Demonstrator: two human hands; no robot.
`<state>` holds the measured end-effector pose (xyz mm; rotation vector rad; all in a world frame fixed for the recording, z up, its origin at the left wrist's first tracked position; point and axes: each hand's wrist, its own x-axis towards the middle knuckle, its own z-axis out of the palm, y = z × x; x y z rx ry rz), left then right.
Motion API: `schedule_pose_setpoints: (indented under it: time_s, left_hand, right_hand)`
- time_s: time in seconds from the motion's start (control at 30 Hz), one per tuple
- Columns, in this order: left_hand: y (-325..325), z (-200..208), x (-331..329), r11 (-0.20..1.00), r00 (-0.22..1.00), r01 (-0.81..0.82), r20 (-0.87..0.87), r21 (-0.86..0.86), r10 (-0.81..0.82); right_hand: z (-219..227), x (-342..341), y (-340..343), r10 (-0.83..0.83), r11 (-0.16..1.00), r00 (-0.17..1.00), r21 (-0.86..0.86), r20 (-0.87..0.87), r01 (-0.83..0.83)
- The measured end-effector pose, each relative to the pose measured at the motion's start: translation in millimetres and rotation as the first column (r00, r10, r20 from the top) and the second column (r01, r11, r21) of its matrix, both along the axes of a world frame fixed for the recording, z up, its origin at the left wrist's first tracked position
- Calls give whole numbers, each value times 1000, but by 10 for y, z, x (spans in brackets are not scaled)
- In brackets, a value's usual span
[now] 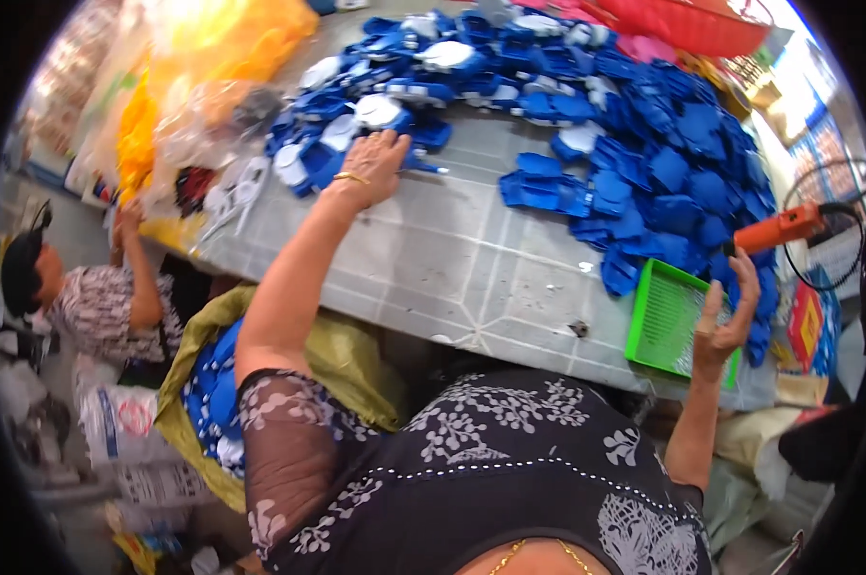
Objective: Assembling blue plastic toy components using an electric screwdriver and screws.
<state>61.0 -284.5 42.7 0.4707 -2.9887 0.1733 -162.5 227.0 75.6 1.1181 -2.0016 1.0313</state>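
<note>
My left hand (pixel 370 165) reaches across the table with its fingers bent down over a blue plastic part, at the near edge of a heap. Next to it a blue-and-white plastic piece (pixel 379 112) lies with its white side up. My right hand (pixel 725 321) is raised over a green tray (pixel 644 311), thumb and fingers apart and nothing seen between them. Small clear bits lie in the tray. Just beyond those fingertips is the dark tip of an orange power screwdriver (pixel 780 228) with a black cord.
Blue shells (pixel 677 172) are piled along the table's (pixel 452 259) far and right sides. A red basket (pixel 692 24) stands behind them. An open sack (pixel 198 412) of blue pieces is at my left. Another person (pixel 97 297) is by the yellow plastic bags (pixel 203 48).
</note>
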Motion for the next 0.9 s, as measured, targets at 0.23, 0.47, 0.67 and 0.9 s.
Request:
schedule_pose_setpoints:
  time_s: [0.23,0.47,0.67,0.9]
  left_hand:
    - [1085,58,2,795,810,586,-143,157,-569]
    - [1503,114,131,728,866,477,-403,493,-295]
    - [1831,-38,108,948,970,98,-243,301,-23]
    - [1735,101,132,862,964,261,-75,434,-254]
  right_hand:
    - [35,-127,-620,241,958,970,156,-1,-238]
    - [-105,-1047,-1374,133,845,990,516,52,-140]
    - [-119,-1227,-1525,201,589,976,806,-85,-51]
    - [93,-1165,-1398,226,961,851,35,474,-275]
